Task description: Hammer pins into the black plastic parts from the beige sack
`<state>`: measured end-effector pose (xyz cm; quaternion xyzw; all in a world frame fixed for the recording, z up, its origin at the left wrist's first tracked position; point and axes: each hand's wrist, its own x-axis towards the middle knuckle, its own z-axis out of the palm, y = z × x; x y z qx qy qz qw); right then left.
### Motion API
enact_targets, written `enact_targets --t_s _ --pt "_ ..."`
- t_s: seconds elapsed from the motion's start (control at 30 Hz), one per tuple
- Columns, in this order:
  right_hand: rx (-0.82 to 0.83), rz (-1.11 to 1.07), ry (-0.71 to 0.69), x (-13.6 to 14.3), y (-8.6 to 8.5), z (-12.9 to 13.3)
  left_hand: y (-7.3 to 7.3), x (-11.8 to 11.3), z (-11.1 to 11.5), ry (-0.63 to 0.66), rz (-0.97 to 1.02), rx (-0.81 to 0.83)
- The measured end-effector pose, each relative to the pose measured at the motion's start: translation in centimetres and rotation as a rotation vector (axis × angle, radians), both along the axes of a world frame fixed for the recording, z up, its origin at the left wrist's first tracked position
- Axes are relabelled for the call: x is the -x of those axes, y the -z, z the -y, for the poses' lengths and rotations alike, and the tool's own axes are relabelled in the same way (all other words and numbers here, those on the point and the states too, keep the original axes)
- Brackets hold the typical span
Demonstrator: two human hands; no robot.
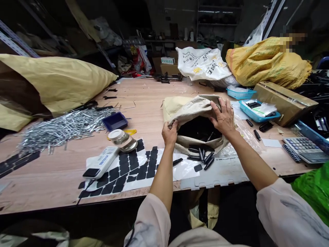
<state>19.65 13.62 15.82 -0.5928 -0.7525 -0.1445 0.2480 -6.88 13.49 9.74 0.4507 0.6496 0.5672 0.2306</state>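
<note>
A beige woven sack (177, 106) lies on the table with its mouth facing me, dark inside. My left hand (170, 133) pinches the left side of its rim between thumb and fingers. On the right side of the opening, my right hand (223, 116) rests with fingers spread over the upper rim, thumb toward the mouth; whether it grips the cloth is hard to see. Several black pen-like pieces (202, 155) lie at the lower lip of the sack, some spilling onto the table. A single black piece (178, 161) sits just left of them.
Left are a heap of thin metal rods (69, 128), a dark blue tray (115, 121), a jar (123, 140) and a white power strip (102, 163). Right are blue baskets (259, 111), a cardboard box (285, 101) and a calculator (307, 150). Large sacks (267, 61) stand behind.
</note>
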Motion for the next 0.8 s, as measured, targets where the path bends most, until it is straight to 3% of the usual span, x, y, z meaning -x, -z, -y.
enact_targets --t_s 0.13,0.27,0.37,0.47,0.53,0.6,0.7,0.8 --pt "0.181 -0.031 0.069 -1.4 1.8 -6.8 1.8 1.9 -2.5 0.037 0.096 -0.008" --pt "0.362 -0.176 0.190 -2.6 3.4 -11.5 3.3 2.9 -4.7 0.040 0.229 -0.014" --pt "0.353 -0.533 0.154 -3.0 3.9 -14.4 3.7 2.4 -6.0 -0.068 0.128 -0.004" --pt "0.259 -1.107 0.016 -2.9 4.6 -16.9 3.5 1.3 -6.6 -0.131 -0.063 0.008" --pt "0.161 -1.403 -0.016 -2.6 5.2 -17.7 3.3 0.5 -6.4 -0.092 -0.169 -0.037" --pt "0.091 -1.501 0.019 -2.4 5.8 -17.6 2.9 0.1 -5.6 -0.019 -0.292 -0.079" --pt "0.082 -1.336 0.008 -2.9 5.7 -16.0 2.2 0.0 -3.1 -0.011 -0.475 0.006" --pt "0.134 -1.016 -0.148 -4.2 4.2 -12.8 2.1 0.0 0.9 -0.180 -0.508 0.205"
